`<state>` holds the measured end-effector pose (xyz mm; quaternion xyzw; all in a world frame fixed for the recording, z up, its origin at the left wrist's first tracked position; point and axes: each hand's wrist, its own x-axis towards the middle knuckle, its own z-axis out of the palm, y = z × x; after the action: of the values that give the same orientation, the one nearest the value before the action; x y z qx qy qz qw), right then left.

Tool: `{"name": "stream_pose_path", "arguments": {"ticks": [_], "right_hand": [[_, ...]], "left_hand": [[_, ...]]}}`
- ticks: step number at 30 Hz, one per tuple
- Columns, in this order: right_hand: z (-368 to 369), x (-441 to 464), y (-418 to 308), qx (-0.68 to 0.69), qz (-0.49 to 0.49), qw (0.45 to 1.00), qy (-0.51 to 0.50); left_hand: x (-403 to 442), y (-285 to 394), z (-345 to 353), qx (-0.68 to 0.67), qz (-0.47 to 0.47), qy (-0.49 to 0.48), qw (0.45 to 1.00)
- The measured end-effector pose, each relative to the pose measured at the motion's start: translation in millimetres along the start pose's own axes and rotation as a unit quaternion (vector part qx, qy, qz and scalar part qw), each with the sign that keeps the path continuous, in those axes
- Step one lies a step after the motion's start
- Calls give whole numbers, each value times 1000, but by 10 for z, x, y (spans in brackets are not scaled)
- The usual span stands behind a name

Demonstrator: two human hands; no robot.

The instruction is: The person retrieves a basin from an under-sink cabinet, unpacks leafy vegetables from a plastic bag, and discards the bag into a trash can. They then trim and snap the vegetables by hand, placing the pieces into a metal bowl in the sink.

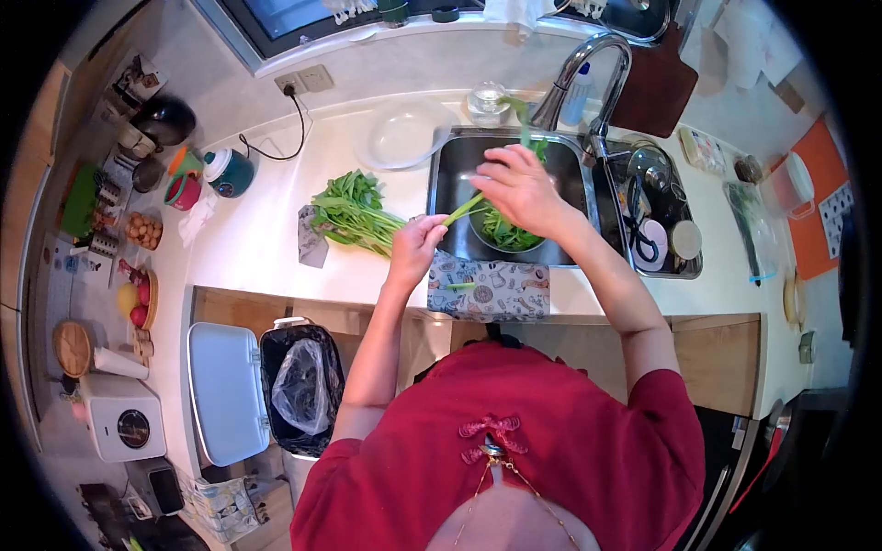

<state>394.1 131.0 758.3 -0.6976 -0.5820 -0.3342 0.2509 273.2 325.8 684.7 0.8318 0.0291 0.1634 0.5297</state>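
Note:
My left hand (416,248) is closed round a green stem (461,210) at the sink's left front corner. Over the sink (449,174), my right hand (520,188) is at the stem's other end, its fingers bent; what lies between them is partly hidden. Below it, a bowl of picked green leaves (503,231) sits in the basin. A bunch of leafy greens (354,211) lies on the counter left of my left hand, partly on a grey patterned cloth (311,246). Another patterned cloth (487,290) hangs over the front edge, with a short stem piece on it.
A white plate (397,136) and glass jar (486,106) stand behind. The faucet (614,46) arches over the sink's right side. Dishes fill the side basin (684,257). An open lined bin (303,386) stands below the counter at left.

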Motion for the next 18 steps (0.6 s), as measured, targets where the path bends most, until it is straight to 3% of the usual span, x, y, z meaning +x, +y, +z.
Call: {"name": "stream_pose_path", "arguments": {"ticks": [2, 4, 9, 18], "right_hand": [[136, -72, 70, 21, -20, 995, -95], [159, -124, 108, 22, -30, 996, -85], [104, -254, 31, 104, 72, 985, -114], [164, -399, -29, 40, 89, 994, -41]], "left_hand": [[15, 31, -12, 78, 60, 23, 995], [4, 40, -51, 74, 51, 37, 995], [-81, 103, -85, 35, 20, 68, 997], [-107, 220, -5, 91, 46, 93, 990]]}}
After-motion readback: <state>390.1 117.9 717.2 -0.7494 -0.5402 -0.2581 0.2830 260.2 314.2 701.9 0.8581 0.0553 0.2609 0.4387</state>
